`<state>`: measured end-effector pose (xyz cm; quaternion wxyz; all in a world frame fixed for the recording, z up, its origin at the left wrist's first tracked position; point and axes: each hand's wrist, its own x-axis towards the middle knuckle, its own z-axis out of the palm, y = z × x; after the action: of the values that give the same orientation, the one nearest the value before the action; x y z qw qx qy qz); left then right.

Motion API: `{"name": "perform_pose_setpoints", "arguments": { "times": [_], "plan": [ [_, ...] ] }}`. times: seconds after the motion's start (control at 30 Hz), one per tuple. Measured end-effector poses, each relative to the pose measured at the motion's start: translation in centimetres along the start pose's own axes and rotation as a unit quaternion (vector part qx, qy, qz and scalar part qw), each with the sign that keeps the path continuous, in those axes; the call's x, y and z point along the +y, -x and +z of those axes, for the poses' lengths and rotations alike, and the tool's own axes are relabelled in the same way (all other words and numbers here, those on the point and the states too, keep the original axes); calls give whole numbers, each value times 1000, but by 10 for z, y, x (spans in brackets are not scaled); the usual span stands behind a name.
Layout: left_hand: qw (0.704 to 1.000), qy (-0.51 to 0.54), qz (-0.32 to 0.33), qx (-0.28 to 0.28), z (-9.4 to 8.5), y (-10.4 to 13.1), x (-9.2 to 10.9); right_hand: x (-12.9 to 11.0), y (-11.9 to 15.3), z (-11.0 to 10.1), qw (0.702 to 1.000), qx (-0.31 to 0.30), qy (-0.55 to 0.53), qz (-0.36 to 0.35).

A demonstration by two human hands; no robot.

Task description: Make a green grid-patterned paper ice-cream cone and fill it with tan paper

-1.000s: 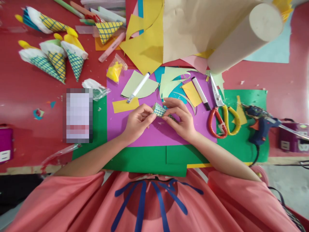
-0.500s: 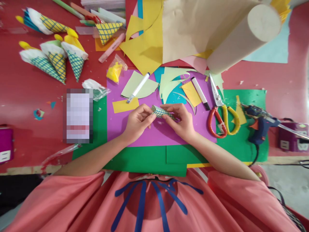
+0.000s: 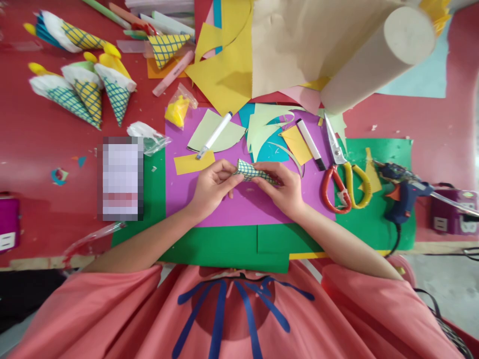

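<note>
The left hand (image 3: pixel 212 188) is pinching the wide end of a small checked paper cone (image 3: pixel 247 169), pale green with blue lines. The right hand (image 3: pixel 280 184) is grasping the narrower part, its fingers partly hiding the tip. Both grips are holding the cone, which is lying sideways between the hands, over a purple sheet (image 3: pixel 239 212).

Just beyond the left hand, a white marker (image 3: pixel 216 133) is resting across a pale green paper (image 3: pixel 204 127) and reaching a yellow strip (image 3: pixel 189 163). Past the right hand, a black-capped marker (image 3: pixel 309 139) is lying against a yellow piece (image 3: pixel 294 145). Scissors (image 3: pixel 339 154) with one red and one yellow handle are lying farther right, and a glue gun (image 3: pixel 406 199) is resting near a green sheet's (image 3: pixel 374 232) right edge.

Three white-trimmed cones (image 3: pixel 89 94) are lying together on the red tabletop (image 3: pixel 22 119) at far left. A large paper roll (image 3: pixel 366 70) is lying slantwise at upper right.
</note>
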<state>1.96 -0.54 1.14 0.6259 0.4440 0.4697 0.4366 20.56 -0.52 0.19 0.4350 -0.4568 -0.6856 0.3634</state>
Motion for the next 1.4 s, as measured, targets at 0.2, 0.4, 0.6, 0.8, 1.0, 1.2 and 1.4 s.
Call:
{"name": "perform_pose_setpoints", "arguments": {
  "times": [0.2, 0.4, 0.6, 0.8, 1.0, 1.2, 1.4],
  "plan": [
    [999, 23, -16, -18, -4, -2, -1, -1, -6, -6, 998, -27, -5, -60],
    [997, 69, -26, -32, -7, -5, 0, 1, -6, -7, 998, 0, -60, -27],
    [993, 94, -46, -57, -8, -5, -1, -1, -5, -6, 993, 10, -119, 7],
    [991, 97, -54, -73, -8, -3, 1, 0, -5, -8, 992, 5, -127, 27],
    [987, 113, -32, -110, -9, -1, 3, 2, -10, -14, 995, -10, -92, -21],
    [987, 106, -24, -120, -10, 0, 3, 2, -12, -15, 996, -17, -77, -43],
    [988, 104, -27, -113, -11, -1, 2, 3, -13, -15, 997, -9, -60, -40]
  ]
}}
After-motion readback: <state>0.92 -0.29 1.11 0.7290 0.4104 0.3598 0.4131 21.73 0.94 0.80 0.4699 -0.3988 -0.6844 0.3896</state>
